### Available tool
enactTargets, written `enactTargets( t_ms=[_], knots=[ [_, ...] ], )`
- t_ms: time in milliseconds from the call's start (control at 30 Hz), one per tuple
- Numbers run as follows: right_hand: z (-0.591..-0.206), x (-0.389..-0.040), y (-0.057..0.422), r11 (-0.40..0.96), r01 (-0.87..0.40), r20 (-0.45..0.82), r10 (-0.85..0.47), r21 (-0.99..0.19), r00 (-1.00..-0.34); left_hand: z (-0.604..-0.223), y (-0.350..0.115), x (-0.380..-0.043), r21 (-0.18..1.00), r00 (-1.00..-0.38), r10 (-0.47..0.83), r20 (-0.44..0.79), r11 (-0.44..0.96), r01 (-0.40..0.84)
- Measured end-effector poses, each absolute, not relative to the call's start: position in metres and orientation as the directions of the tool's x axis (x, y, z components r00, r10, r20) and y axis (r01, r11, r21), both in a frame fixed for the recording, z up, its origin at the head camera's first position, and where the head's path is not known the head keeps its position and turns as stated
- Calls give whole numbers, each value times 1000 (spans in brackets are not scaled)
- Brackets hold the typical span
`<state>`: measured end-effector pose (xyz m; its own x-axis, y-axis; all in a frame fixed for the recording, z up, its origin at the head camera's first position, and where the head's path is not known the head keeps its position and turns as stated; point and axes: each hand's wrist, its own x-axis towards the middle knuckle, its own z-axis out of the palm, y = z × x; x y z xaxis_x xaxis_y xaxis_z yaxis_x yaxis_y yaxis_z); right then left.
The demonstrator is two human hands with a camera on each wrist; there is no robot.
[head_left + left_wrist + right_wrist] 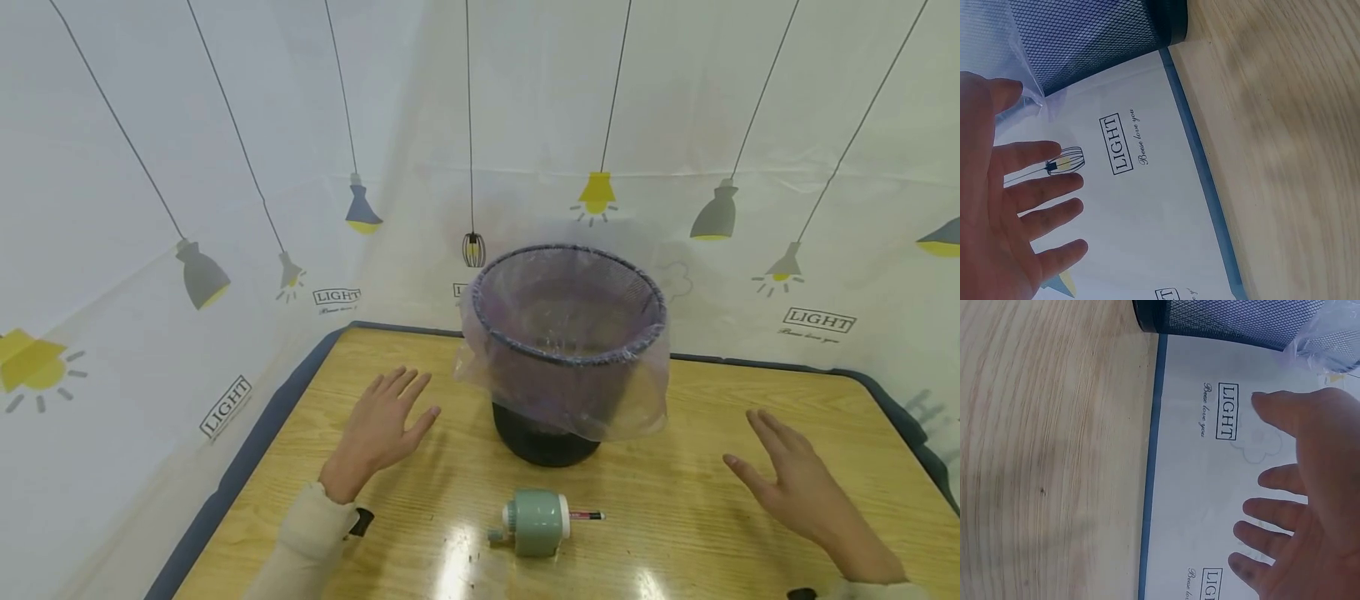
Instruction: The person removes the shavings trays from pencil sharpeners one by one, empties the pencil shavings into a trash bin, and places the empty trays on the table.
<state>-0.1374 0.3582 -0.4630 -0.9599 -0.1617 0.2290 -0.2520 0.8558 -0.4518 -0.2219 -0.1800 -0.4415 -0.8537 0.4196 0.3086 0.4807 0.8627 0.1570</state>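
A black mesh waste bin (551,437) stands upright toward the back of the wooden table, lined with a translucent purple bag (577,392) folded out over its rim. In front of it lies a green pencil sharpener (538,523) with a crank at its left end and a dark pencil (587,516) sticking out of its right end. My left hand (382,421) is held left of the bin, fingers spread and holding nothing. On the other side my right hand (798,483) hovers well away from the bin, its fingers loosely extended and nothing in them.
Small dark specks (480,560) lie on the tabletop (652,492) around the sharpener. White sheeting (420,100) printed with hanging lamps walls off the back and sides, and a blue edge (247,462) runs along the table's border.
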Motion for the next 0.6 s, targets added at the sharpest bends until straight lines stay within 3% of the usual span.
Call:
enactTargets(
  t_ms=[600],
  knots=[
    [-464, -138, 337, 825, -300, 228, -213, -479, -950, -444, -171, -212, 197, -828, 450, 336, 826, 529]
  ],
)
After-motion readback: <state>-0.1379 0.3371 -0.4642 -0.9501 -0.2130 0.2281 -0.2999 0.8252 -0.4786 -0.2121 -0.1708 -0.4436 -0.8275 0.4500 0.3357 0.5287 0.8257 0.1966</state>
